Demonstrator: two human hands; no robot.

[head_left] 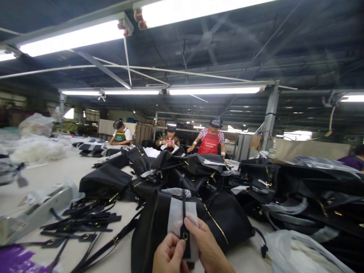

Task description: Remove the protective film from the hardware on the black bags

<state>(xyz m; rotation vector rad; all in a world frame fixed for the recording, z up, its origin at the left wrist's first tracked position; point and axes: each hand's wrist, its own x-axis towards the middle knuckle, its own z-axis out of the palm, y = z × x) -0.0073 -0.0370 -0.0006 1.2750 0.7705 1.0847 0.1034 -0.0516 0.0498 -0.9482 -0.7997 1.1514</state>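
Note:
A black handbag [159, 227] lies in front of me, a strip of white wrapping paper [174, 216] round its front. A narrow black strap tab [184, 231] with a small gold ring hangs over the paper. My left hand [169, 256] and my right hand [207, 248] meet at the bottom edge of the view, and both pinch the lower end of that tab. My right thumb presses the tab just above the ring. The wrists run out of frame.
Many more black bags [182, 170] are heaped across the long white table [71, 167]. Loose black straps [85, 223] lie at my left, beside a grey tool [34, 212]. White plastic wrap [298, 254] sits at the right. Three people stand at the far end.

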